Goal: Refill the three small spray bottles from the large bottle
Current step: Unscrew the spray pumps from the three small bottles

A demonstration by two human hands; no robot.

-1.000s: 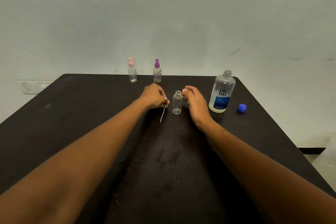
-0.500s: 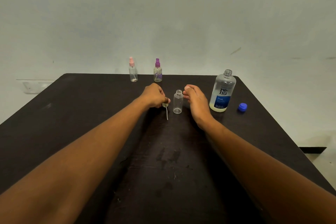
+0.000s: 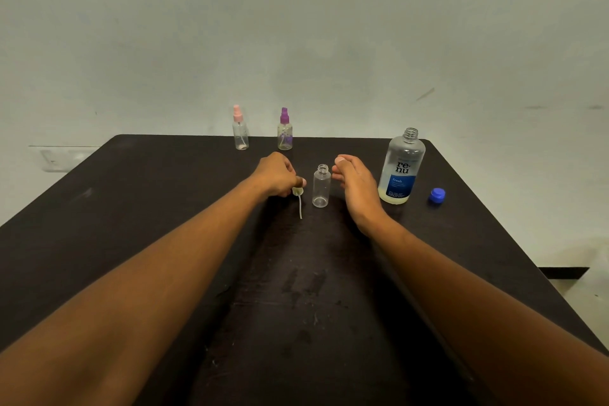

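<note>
Bare forearms — no sleeves — bare hands [image 3: 280, 175].

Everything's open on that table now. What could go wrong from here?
The small clear uncapped bottle stands free between both hands; a nudge from the right hand could topple it. The large clear bottle with the blue label is uncapped too, so knocking it would spill. The narrow neck makes pouring messy.

Left hand [image 3: 278, 175] curls over the spray head [image 3: 297, 190]: cap mostly covered, only its pale lower edge and dip tube show. Fingers' grip on it hidden behind the knuckles. Right hand [image 3: 357, 188]: palm side faces away, can't tell fingertip gap to the open small bottle [image 3: 321, 186]. Fine print on large bottle [image 3: 401, 168] label unreadable. Counter [image 3: 131, 208] near edge and both arms cut off by frame bottom.
</note>
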